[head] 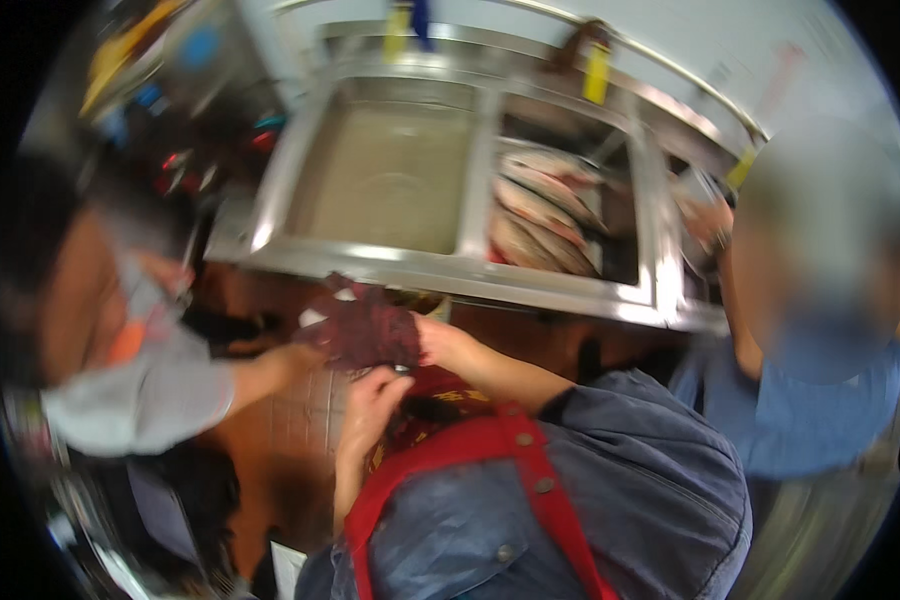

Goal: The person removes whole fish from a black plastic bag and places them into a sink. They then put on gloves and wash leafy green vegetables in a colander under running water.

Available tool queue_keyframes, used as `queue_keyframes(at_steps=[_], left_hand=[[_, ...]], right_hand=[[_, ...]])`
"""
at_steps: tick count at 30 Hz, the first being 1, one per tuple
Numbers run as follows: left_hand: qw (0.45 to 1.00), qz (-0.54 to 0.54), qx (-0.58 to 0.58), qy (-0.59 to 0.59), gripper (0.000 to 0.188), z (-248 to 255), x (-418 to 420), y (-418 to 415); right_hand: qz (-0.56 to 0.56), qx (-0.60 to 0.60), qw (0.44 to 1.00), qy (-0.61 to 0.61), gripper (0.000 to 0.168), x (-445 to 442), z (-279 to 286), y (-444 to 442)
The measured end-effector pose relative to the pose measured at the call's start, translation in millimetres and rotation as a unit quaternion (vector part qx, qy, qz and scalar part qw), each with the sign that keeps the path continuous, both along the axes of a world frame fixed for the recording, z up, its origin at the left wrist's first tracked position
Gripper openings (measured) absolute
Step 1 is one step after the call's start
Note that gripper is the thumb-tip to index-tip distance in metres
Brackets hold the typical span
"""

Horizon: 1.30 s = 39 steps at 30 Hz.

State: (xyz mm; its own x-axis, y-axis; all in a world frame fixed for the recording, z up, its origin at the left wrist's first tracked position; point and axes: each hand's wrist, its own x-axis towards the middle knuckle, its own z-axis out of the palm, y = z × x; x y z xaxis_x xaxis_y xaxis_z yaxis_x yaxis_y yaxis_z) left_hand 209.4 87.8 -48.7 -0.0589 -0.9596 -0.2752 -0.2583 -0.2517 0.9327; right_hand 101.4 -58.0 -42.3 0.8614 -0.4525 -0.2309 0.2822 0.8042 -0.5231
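A dark red, wet-looking glove (pixel 367 326) covers my right hand (pixel 364 337), held out in front of me at the near edge of the steel sink unit. Blur hides its fingers, so their pose cannot be told. My left hand (pixel 375 401) is bare, its thumb and fingers pinched at the lower edge of the glove's cuff, beside a small shiny piece. From the left, a co-worker's hand (pixel 307 360) reaches to the glove's fingers; whether it touches is unclear. Several whole fish (pixel 544 210) lie in the middle basin beyond my hands.
The left basin (pixel 390 172) holds cloudy water. At the right a co-worker in blue has a hand (pixel 709 221) over another basin. The co-worker at the left (pixel 142 397) stands close. Yellow-tagged items (pixel 596 71) hang from the rail. Red-brown tiles (pixel 247 480) cover the floor.
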Motion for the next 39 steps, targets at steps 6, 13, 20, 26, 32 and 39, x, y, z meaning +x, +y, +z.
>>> queue_keyframes(at_steps=[6,13,20,26,32,39], left_hand=[[0.965,0.160,0.019,0.208,0.026,-6,-18,16],[0.961,0.171,0.011,0.219,0.012,-19,-42,48],[0.944,0.307,0.029,0.119,0.021,25,-26,105],[0.804,0.519,-0.123,0.264,0.021,9,26,191],[0.690,0.633,-0.185,0.297,0.025,5,32,236],[0.687,0.626,-0.216,0.300,0.043,7,40,244]], right_hand=[[-0.104,0.009,0.994,-0.017,0.067,-65,0,26],[-0.068,0.003,0.997,-0.028,0.058,-68,-6,32],[0.018,-0.013,0.999,-0.028,0.051,-45,-4,81],[0.190,-0.004,0.971,-0.146,0.046,11,0,113],[0.312,-0.097,0.940,-0.103,0.051,66,28,125],[0.303,-0.383,0.872,-0.041,0.038,131,30,162]])
